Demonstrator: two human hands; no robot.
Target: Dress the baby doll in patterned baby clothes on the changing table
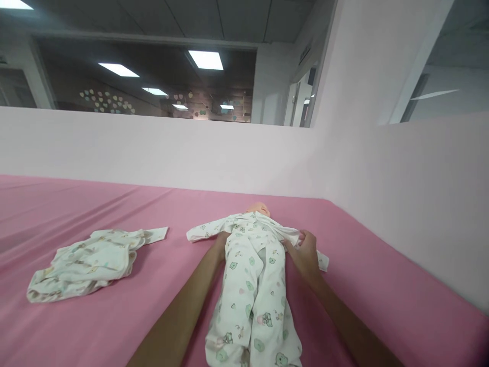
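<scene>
A baby doll (260, 207) lies on its back, its head away from me, dressed in a white baby romper (244, 285) printed with green and pink animals. My right hand (305, 252) pinches a flap of the romper's chest at the doll's side, thumb and fingers closed on the cloth. Beside the opposite side of the chest is my left hand (221, 243); its fingers are hidden by the romper. One sleeve (204, 231) stretches out to the left, and the other sleeve's cuff (323, 262) shows past my right hand.
Another white printed baby garment (89, 260) lies crumpled on the left of the pink padded surface (153, 326). A white wall (171, 153) with windows borders the far side, and another wall (431, 193) stands on the right.
</scene>
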